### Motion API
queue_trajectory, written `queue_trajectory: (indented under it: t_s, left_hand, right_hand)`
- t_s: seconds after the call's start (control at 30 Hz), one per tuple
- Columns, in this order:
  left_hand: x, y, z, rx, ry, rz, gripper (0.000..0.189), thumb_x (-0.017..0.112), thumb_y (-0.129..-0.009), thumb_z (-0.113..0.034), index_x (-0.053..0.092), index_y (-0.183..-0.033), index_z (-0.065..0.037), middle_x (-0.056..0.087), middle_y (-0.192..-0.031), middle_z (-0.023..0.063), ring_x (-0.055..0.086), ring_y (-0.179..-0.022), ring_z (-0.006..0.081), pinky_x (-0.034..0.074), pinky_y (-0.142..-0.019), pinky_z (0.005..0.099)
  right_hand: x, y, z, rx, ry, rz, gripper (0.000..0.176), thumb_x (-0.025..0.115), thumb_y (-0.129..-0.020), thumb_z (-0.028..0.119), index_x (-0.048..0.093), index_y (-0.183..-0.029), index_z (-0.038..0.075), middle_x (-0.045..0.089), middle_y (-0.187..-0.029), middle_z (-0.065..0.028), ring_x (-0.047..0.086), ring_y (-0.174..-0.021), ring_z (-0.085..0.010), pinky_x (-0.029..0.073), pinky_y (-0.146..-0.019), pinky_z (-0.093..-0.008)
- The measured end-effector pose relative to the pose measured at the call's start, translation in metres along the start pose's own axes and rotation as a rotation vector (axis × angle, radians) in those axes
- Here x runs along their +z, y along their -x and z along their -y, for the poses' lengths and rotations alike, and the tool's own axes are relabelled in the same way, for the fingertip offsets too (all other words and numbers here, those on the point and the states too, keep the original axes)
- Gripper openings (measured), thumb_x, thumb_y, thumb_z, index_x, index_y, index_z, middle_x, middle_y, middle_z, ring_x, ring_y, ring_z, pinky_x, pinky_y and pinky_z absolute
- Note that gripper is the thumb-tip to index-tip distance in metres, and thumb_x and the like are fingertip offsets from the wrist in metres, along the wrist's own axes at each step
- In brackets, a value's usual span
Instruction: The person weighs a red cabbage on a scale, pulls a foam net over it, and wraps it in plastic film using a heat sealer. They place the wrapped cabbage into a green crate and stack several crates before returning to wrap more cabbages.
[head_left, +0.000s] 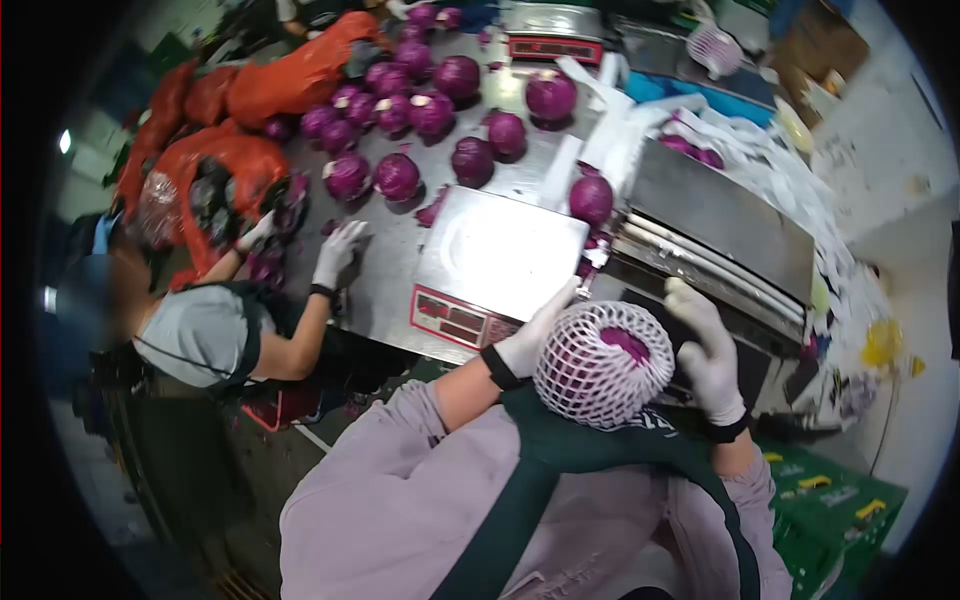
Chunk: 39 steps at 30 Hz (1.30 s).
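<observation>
A red cabbage in a white foam net sleeve point(603, 365) is held up close to my chest, and purple leaf shows through the gap at its top. My gloved left hand point(537, 338) presses against its left side and grips it, with part of the fingers hidden behind the net. On the other side, my gloved right hand point(704, 340) is open, fingers apart, a little away from the net. Just beyond my left hand lies a digital scale point(505, 240) with a bare metal plate. A bare red cabbage point(591, 199) sits beside the scale's right edge.
Several red cabbages point(397, 177) stand on the steel table point(375, 290). A wrapping machine point(722, 215) is to the right, near white net sleeves point(760, 150). At left, a co-worker point(215, 330) reaches in beside orange mesh sacks point(300, 75). Green crates point(825, 500) stand lower right.
</observation>
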<state>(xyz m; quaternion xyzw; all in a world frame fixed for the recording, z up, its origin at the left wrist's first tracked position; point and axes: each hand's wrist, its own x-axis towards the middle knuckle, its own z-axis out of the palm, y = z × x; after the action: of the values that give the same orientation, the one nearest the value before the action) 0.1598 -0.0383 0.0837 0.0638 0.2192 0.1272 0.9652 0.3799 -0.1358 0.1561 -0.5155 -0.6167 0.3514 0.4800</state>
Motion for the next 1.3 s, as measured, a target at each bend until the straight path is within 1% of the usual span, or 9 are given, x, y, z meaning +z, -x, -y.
queue_trajectory:
  t_s: [0.13, 0.23, 0.43, 0.57, 0.77, 0.83, 0.93, 1.1, 1.3]
  left_hand:
    - [-0.001, -0.024, 0.009, 0.036, -0.018, 0.105, 0.057, 0.028, -0.101, -0.047, 0.047, -0.131, -0.003, 0.057, -0.124, 0.0143, 0.059, -0.109, 0.0233, 0.046, -0.099, 0.0389]
    - [0.007, -0.033, 0.01, 0.058, -0.07, -0.13, 0.05, 0.036, -0.1, -0.046, 0.056, -0.122, -0.005, 0.065, -0.112, 0.0101, 0.063, -0.101, 0.0199, 0.049, -0.094, 0.0356]
    - [0.012, -0.077, 0.014, -0.016, 0.012, -0.096, 0.055, 0.033, -0.1, -0.047, 0.05, -0.129, -0.003, 0.06, -0.12, 0.0128, 0.061, -0.105, 0.0224, 0.047, -0.097, 0.0379]
    - [0.028, -0.114, 0.017, -0.087, -0.053, 0.044, 0.06, 0.033, -0.099, -0.049, 0.046, -0.132, -0.001, 0.057, -0.126, 0.0144, 0.057, -0.112, 0.0226, 0.044, -0.1, 0.0362]
    - [0.053, -0.132, 0.008, -0.222, 0.121, 0.004, 0.065, 0.036, -0.097, -0.054, 0.058, -0.115, 0.004, 0.066, -0.106, 0.0164, 0.066, -0.094, 0.0265, 0.052, -0.089, 0.0407]
    - [0.051, -0.14, 0.01, -0.193, 0.074, -0.124, 0.068, 0.035, -0.095, -0.057, 0.057, -0.117, 0.004, 0.065, -0.11, 0.0171, 0.064, -0.098, 0.0274, 0.051, -0.092, 0.0421]
    - [0.065, -0.16, 0.006, -0.118, 0.106, -0.162, 0.077, 0.033, -0.092, -0.065, 0.05, -0.129, 0.0, 0.057, -0.124, 0.0182, 0.058, -0.11, 0.0311, 0.043, -0.101, 0.0471]
    - [0.144, -0.233, -0.006, 0.269, -0.322, -0.154, 0.068, 0.032, -0.095, -0.06, 0.042, -0.138, -0.009, 0.05, -0.135, 0.0093, 0.048, -0.123, 0.0244, 0.036, -0.106, 0.0417]
    - [0.101, -0.33, -0.027, 0.477, -0.779, -0.264, 0.061, 0.05, -0.094, -0.046, 0.045, -0.132, 0.001, 0.055, -0.125, 0.0122, 0.05, -0.116, 0.0185, 0.038, -0.099, 0.0301]
  right_hand:
    - [0.006, -0.001, -0.004, -0.161, 0.248, 0.223, 0.066, 0.07, -0.078, 0.046, 0.055, -0.126, 0.004, 0.048, -0.136, -0.0176, 0.037, -0.131, -0.0372, 0.027, -0.11, -0.0456]
    - [-0.036, 0.048, -0.103, 0.396, 0.58, 0.167, 0.052, 0.066, -0.084, 0.038, 0.058, -0.123, 0.004, 0.054, -0.13, -0.0182, 0.042, -0.127, -0.0356, 0.031, -0.108, -0.0413]
    - [-0.046, 0.021, -0.052, 0.402, -0.541, -0.302, 0.044, 0.062, -0.09, 0.024, 0.052, -0.127, 0.001, 0.058, -0.123, -0.0128, 0.053, -0.116, -0.0192, 0.04, -0.099, -0.0312]
    - [-0.077, -0.002, -0.064, 0.467, -0.206, -0.063, 0.02, 0.061, -0.09, 0.017, 0.062, -0.095, -0.002, 0.063, -0.085, -0.0027, 0.055, -0.077, -0.0091, 0.045, -0.071, -0.0248]
    - [-0.148, 0.007, -0.125, 0.657, -0.745, -0.733, 0.032, 0.049, -0.096, 0.022, 0.054, -0.121, 0.003, 0.063, -0.091, -0.0049, 0.057, -0.069, -0.0095, 0.045, -0.059, -0.0216]
    - [-0.165, 0.008, -0.103, 0.681, -0.606, -0.27, 0.052, 0.049, -0.096, 0.036, 0.041, -0.136, 0.002, 0.062, -0.109, -0.0114, 0.063, -0.091, -0.0156, 0.05, -0.075, -0.0253]
    - [-0.159, 0.013, -0.094, 0.463, -0.674, 0.214, 0.101, 0.061, -0.085, 0.054, 0.0, -0.15, 0.008, 0.022, -0.151, -0.0209, 0.031, -0.137, -0.0275, 0.026, -0.11, -0.041]
    - [-0.197, -0.033, -0.118, 0.18, -0.417, -0.197, 0.075, 0.049, -0.097, 0.034, 0.007, -0.148, -0.002, 0.023, -0.151, -0.0138, 0.023, -0.139, -0.021, 0.017, -0.114, -0.0324]
    - [-0.243, -0.077, -0.207, 0.376, -0.246, -0.054, 0.069, 0.037, -0.099, 0.047, 0.021, -0.147, 0.0, 0.026, -0.151, -0.0123, 0.02, -0.14, -0.0212, 0.016, -0.114, -0.0315]
